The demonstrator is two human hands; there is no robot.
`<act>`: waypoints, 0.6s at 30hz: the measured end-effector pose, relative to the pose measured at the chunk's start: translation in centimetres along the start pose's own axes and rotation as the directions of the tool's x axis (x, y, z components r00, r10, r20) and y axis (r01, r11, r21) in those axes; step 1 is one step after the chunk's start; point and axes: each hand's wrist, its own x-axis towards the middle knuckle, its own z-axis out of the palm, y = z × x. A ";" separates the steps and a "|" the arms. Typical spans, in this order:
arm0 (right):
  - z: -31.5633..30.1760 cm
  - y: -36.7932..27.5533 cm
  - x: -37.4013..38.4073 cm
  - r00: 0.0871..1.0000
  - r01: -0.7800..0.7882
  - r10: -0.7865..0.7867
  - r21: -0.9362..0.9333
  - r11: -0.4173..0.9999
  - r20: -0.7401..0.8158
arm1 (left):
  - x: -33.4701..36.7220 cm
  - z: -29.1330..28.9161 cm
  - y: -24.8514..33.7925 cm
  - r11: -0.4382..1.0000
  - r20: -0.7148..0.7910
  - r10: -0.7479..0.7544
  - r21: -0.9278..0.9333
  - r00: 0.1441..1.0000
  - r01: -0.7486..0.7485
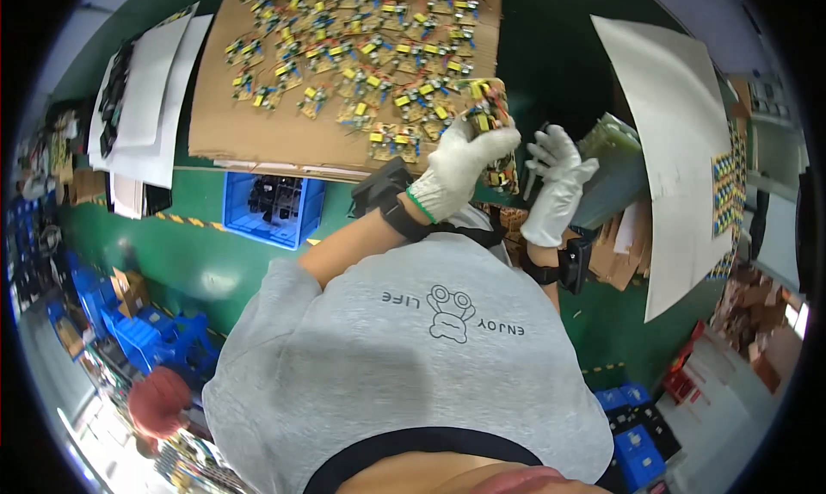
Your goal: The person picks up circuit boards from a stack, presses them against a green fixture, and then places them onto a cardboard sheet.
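My left hand (458,164), in a white knit glove with a green cuff, is closed around a circuit board panel (488,96) with yellow, blue and dark parts. The panel stands tilted at the near right corner of the cardboard surface, partly hidden by my fingers. Just right of it, my right hand (555,187) in a smooth white glove is raised with its fingers apart, not touching the panel. Many small circuit boards (374,46) with yellow blocks and coloured wires are spread over the cardboard (215,137).
A blue crate (231,212) with black parts sits below the cardboard's near edge. White sheets stand at left (159,98) and right (671,132). Beside my right hand are a greenish stack (609,163) and folded cardboard (613,257). Another person's red head covering (160,401) shows lower left.
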 end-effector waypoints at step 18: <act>12.3 2.4 0.3 0.995 0.060 -0.051 -0.121 0.991 0.083 | -5.2 -11.0 10.5 0.995 -0.002 0.046 0.093 0.999 -0.046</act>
